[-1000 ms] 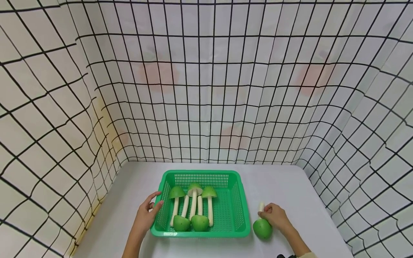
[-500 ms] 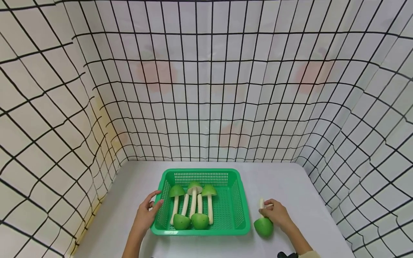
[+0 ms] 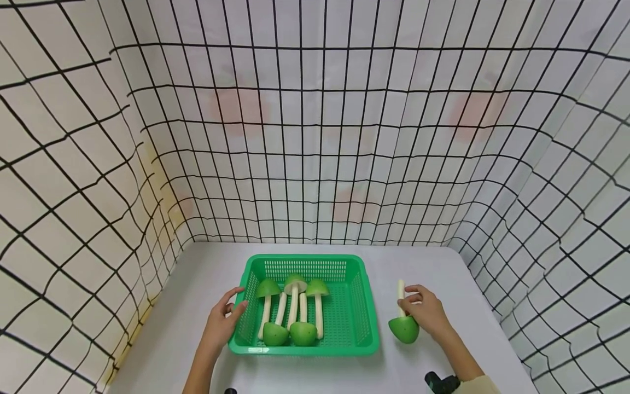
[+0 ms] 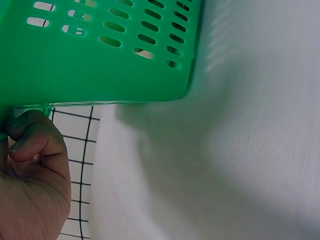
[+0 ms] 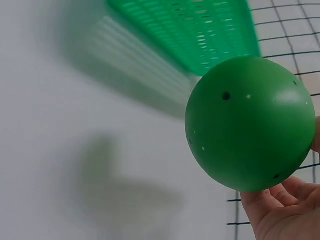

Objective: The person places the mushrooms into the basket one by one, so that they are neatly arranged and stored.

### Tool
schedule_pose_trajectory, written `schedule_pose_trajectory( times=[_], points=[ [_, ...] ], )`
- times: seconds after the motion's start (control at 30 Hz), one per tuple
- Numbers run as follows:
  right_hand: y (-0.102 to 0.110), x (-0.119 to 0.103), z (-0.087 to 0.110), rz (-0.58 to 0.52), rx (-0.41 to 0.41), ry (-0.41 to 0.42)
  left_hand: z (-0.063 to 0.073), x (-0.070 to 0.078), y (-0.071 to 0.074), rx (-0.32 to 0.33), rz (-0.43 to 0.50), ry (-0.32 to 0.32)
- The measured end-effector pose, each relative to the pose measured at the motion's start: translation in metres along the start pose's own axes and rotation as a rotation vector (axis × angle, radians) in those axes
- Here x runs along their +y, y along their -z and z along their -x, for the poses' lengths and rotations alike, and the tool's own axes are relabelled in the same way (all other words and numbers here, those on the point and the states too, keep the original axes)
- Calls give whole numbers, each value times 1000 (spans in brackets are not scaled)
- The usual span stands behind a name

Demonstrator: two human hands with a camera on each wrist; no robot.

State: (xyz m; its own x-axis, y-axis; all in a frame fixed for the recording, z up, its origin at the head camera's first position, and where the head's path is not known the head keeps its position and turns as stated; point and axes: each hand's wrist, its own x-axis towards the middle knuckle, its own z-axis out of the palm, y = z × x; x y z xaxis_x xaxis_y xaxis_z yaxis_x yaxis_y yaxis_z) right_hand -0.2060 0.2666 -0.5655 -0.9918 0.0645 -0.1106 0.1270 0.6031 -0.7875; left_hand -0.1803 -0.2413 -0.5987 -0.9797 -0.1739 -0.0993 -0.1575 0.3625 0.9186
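My right hand [image 3: 428, 310] pinches the pale stem of a toy mushroom [image 3: 404, 329], stem up and green cap down, over the table right of the basket. From the right wrist, the round cap [image 5: 250, 125] hides most of the stem, and the fingers show below and beside it. A green plastic basket [image 3: 303, 351] stands in the middle, holding several more such mushrooms [image 3: 318, 312] side by side with caps at alternating ends. My left hand [image 3: 221, 323] holds the basket's left rim, thumb over the edge; in the left wrist view its fingers are curled at the rim.
White cloth covers the table [image 3: 408, 262]. Black wire grid [image 3: 322, 164] with white sheeting behind it walls in the back and both sides. The basket's right part shows its bare slotted floor [image 3: 342, 312]. A dark device [image 3: 441, 382] sits at the right wrist.
My right hand has lifted the mushroom up from the table, and it now hangs higher in the head view. The left hand stays at the basket rim.
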Motion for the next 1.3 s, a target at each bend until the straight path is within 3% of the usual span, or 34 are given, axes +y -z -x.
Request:
schedule_pose_trajectory(
  times=[0.3, 0.6, 0.97, 1.3],
  points=[
    [3, -26, -4, -96, 50, 6, 2, -2, 1, -17, 0, 26],
    [-12, -55, -8, -229, 23, 54, 2, 0, 3, -11, -13, 27],
    [-50, -86, -14, -231, -21, 90, 1, 1, 1, -7, 21, 8],
    [-91, -98, -15, -258, -103, 111, 1, 0, 1, -9, 30, 6]
  ],
)
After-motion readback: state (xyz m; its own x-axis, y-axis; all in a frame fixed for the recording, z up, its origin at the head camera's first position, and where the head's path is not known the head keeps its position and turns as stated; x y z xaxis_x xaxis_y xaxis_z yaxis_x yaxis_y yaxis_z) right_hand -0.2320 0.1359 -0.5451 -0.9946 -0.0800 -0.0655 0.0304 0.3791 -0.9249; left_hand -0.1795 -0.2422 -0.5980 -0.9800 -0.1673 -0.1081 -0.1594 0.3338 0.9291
